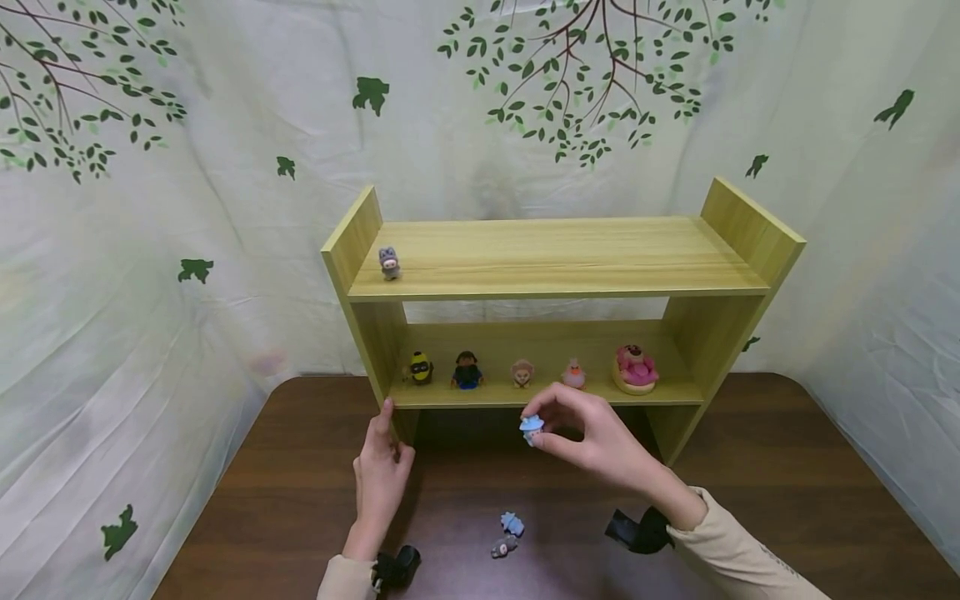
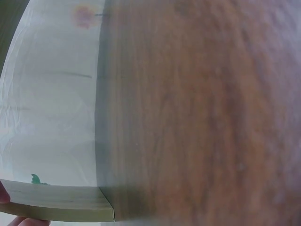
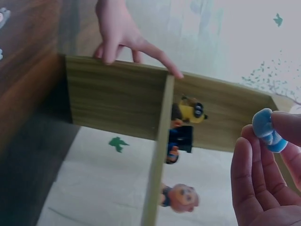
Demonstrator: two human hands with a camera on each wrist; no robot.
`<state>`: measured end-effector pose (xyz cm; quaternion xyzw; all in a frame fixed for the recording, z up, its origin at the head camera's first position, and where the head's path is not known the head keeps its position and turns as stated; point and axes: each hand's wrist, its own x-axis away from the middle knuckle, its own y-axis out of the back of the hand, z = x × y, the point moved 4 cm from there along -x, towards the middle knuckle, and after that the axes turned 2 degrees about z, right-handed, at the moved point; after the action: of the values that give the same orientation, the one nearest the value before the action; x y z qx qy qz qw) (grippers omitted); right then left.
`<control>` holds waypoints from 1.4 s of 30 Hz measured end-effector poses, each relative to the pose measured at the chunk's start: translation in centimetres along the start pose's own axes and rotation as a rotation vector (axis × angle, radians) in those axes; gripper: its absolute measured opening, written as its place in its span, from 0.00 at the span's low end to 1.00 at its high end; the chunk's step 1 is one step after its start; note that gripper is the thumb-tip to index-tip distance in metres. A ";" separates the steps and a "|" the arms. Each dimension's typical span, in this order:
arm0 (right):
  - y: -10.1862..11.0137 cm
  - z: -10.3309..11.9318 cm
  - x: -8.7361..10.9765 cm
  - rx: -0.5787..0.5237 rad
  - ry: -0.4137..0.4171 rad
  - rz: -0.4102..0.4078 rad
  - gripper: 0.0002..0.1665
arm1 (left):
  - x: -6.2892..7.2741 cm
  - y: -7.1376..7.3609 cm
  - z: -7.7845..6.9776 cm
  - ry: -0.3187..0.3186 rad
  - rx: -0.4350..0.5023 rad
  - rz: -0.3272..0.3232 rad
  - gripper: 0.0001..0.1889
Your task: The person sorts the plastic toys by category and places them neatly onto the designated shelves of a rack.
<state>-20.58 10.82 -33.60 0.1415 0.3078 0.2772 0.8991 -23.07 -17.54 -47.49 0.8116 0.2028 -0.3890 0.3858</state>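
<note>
My right hand (image 1: 592,429) pinches a small figurine with a light blue hat (image 1: 532,428) between thumb and fingers, just in front of the middle shelf. The right wrist view shows the blue figurine (image 3: 268,129) from behind, its face hidden. My left hand (image 1: 382,475) grips the front edge of the left side panel of the wooden shelf (image 1: 555,258), index finger stretched up to the middle board. On the table below lie a blue figurine (image 1: 512,523) and a grey figurine (image 1: 504,547).
Along the middle board stand a yellow-and-black figurine (image 1: 420,367), a dark-haired one (image 1: 467,371), a brown one (image 1: 522,373), a pale pink one (image 1: 573,374) and a larger pink bear (image 1: 635,368). A grey figurine (image 1: 389,263) is at the top board's left end.
</note>
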 end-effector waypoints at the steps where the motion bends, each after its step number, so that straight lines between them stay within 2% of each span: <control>1: 0.1 0.2 -0.1 -0.002 0.001 -0.004 0.13 | 0.0 0.0 0.0 0.002 0.001 0.002 0.51; 6: 0.8 1.1 -0.8 0.002 0.018 -0.017 0.14 | 0.1 -0.1 0.1 0.016 -0.002 0.012 0.50; 16: 1.6 2.8 -2.2 -0.003 0.112 -0.045 0.16 | 0.2 0.0 0.1 0.013 -0.014 0.017 0.49; 36: 2.9 4.5 -4.1 -0.003 0.143 -0.086 0.17 | 0.2 -0.1 0.3 0.034 -0.009 0.025 0.49; 42: 3.1 5.0 -4.5 0.022 0.183 -0.096 0.17 | 0.3 -0.2 0.4 0.056 -0.004 0.032 0.49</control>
<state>-21.70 10.28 -26.28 0.1105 0.3980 0.2420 0.8780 -23.14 -17.72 -47.96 0.8246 0.2012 -0.3596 0.3876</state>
